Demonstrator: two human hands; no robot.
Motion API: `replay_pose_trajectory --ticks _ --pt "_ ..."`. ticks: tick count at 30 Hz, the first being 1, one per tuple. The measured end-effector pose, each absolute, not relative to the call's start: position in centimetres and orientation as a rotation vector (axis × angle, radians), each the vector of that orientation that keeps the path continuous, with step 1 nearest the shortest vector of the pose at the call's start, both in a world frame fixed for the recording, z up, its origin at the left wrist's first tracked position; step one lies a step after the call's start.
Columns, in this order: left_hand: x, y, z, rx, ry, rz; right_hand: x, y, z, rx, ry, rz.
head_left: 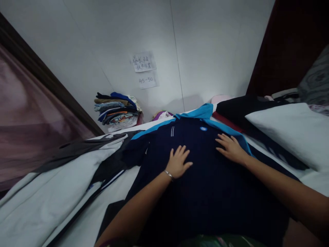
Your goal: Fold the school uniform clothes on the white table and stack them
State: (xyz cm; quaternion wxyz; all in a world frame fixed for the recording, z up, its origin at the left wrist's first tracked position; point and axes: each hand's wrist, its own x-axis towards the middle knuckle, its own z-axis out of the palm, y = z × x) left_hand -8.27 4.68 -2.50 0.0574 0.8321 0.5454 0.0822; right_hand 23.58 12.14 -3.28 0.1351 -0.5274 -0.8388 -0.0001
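Note:
A dark navy jacket point(203, 185) with bright blue shoulders and collar lies spread out, its collar toward the wall. It has a round blue badge and two thin white stripes on the chest. My left hand point(178, 163) rests flat on the chest with its fingers spread; a silver bracelet is on that wrist. My right hand point(230, 148) lies on the other side of the chest, below the badge, fingers apart. Neither hand holds anything. The jacket's lower edge is partly hidden near my body.
A stack of folded clothes point(117, 109) stands by the wall at back left. Light and dark garments point(59, 192) lie on the left. On the right are a white garment point(290, 130) and black clothing. Two handwritten papers point(144, 62) hang on the wall; a pink curtain point(31, 120) hangs left.

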Motion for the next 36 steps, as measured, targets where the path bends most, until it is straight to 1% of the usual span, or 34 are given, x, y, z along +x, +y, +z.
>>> replay_pose_trajectory --ticks 2,5,8,11,13,16,20,24,28,32,36 --pt "-6.6 2.7 -3.4 2.539 1.475 0.223 25.8 10.0 -2.8 -1.541 -2.314 -0.057" --pt "-6.1 1.6 -4.4 2.484 1.438 0.160 29.8 6.7 -2.8 -1.633 -2.141 -0.051" --pt "-6.2 1.8 -4.7 2.467 1.459 0.145 32.6 3.0 -3.5 -1.726 -2.045 0.092" --pt "-6.3 2.1 -4.7 2.474 1.473 0.146 33.3 -0.4 -4.4 -1.833 -2.001 0.226" --pt "-6.2 2.1 -4.7 2.475 1.483 0.147 33.1 -2.2 -5.0 -1.880 -2.021 0.219" --pt "-6.1 2.2 -4.8 2.468 1.493 0.139 33.1 -3.8 -5.8 -1.895 -2.102 0.115" --pt "-6.1 2.3 -4.7 2.469 1.504 0.124 34.8 -4.4 -6.9 -1.859 -2.212 0.072" --pt "-6.1 2.3 -4.6 2.472 1.498 0.105 37.0 -4.6 -7.4 -1.748 -2.241 0.171" --pt "-6.1 2.5 -4.7 2.475 1.515 0.104 38.3 -6.1 -6.6 -1.570 -2.266 0.276" --pt "-6.2 2.7 -4.9 2.481 1.515 0.112 39.5 -8.1 -6.0 -1.479 -2.307 0.308" --pt "-6.2 2.7 -4.8 2.473 1.515 0.111 40.5 -8.6 -6.9 -1.445 -2.338 0.274"
